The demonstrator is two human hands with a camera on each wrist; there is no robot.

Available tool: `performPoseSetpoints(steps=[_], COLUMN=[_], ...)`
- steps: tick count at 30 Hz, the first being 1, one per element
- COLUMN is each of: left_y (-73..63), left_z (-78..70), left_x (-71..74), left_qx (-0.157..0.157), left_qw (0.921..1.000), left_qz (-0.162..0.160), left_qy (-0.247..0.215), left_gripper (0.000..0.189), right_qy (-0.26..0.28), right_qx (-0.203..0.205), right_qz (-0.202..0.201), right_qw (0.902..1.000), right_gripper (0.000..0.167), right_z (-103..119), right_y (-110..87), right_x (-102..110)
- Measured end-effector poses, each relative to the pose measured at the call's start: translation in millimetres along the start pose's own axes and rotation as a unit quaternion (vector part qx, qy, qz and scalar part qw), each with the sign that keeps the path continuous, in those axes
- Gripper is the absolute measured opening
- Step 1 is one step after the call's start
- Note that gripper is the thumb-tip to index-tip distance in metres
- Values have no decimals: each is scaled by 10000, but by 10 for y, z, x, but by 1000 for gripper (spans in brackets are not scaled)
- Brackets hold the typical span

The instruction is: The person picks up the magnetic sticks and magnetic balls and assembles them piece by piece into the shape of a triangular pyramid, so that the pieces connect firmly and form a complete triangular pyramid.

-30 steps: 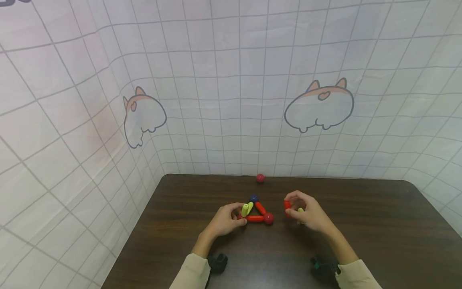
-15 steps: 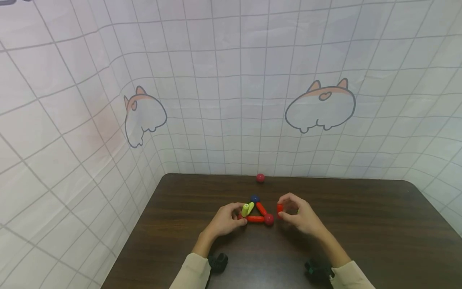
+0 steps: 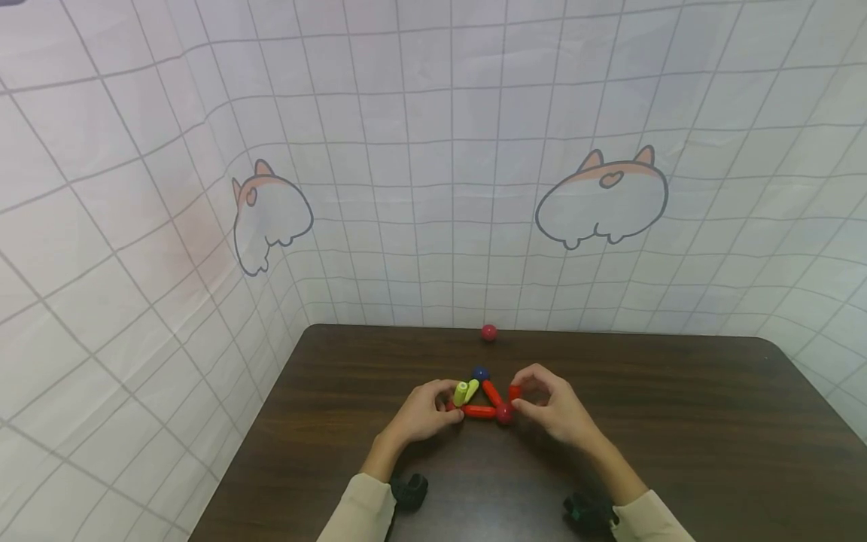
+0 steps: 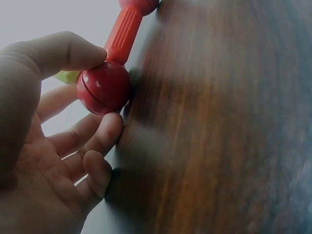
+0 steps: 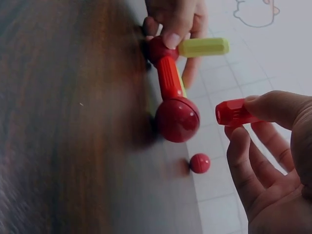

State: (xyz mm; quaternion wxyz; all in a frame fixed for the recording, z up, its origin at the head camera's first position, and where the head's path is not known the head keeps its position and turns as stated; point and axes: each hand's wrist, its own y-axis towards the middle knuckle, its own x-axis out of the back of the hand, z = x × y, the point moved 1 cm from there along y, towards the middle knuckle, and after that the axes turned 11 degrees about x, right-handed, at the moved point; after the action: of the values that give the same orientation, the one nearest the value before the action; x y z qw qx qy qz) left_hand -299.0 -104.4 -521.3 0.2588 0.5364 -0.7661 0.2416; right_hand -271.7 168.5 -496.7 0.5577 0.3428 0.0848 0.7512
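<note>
A triangle of rods and balls lies on the dark wooden table. Its corners are a blue ball, a red ball at the right and another red ball at the left. Two red rods and a yellow-green rod form the sides. From the left ball a second yellow-green rod stands up. My left hand holds that ball between thumb and fingers. Thumb and fingers of my right hand pinch a red rod, its free end a small gap above the right ball.
A loose red ball lies near the table's back edge. Behind the table and along its left hangs a white checked cloth with cartoon animals. A dark wrist device sits under the left forearm, another under the right.
My right hand has moved left with the red rod, up to the triangle's right ball. A yellow-green piece seen by its palm one second ago no longer shows. My left hand stays put.
</note>
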Motion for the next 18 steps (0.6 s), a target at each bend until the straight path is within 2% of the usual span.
performPoseSetpoints(steps=[18], left_y=[8], left_z=[11], left_x=[0], left_qx=[-9], left_qw=[9999], left_qz=[72], left_qy=[108], left_gripper=[45], right_qy=[-223], right_qx=[213], right_qz=[118], right_qw=[9995], right_gripper=[29], right_z=[-30], right_y=[-14], right_x=[-158])
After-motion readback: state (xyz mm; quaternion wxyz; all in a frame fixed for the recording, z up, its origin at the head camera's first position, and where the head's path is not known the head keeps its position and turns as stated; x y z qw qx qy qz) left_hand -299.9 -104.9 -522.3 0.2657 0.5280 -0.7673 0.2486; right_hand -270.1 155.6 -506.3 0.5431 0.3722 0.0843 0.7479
